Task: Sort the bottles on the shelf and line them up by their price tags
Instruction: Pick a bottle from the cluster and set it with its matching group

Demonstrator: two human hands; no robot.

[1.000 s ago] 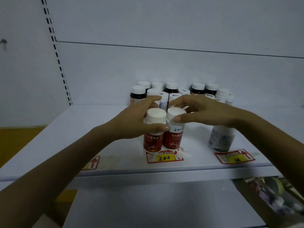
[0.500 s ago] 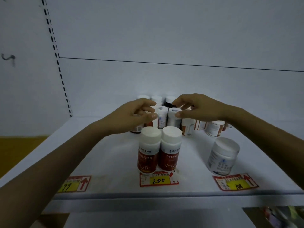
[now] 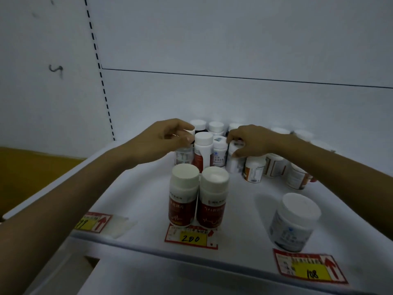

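Two red-labelled bottles (image 3: 197, 194) with white caps stand side by side behind the "200" price tag (image 3: 191, 237). A squat white jar (image 3: 294, 222) stands behind the "108" tag (image 3: 308, 270). A "99" tag (image 3: 91, 221) at the left front has no bottle behind it. Several mixed bottles (image 3: 214, 150) crowd the back of the shelf. My left hand (image 3: 165, 139) closes its fingers on the cap of a white-labelled bottle (image 3: 182, 156) in that cluster. My right hand (image 3: 251, 141) grips the top of a white bottle (image 3: 234, 160) beside it.
The white shelf (image 3: 136, 188) has a back wall close behind the cluster and a perforated upright at the left. A lower shelf shows below the front edge. More bottles (image 3: 276, 167) stand under and behind my right forearm.
Both hands left the two red bottles by the 200 tag and reached back into the rear cluster, where each now closes on a bottle. The camera tilted down and moved closer.
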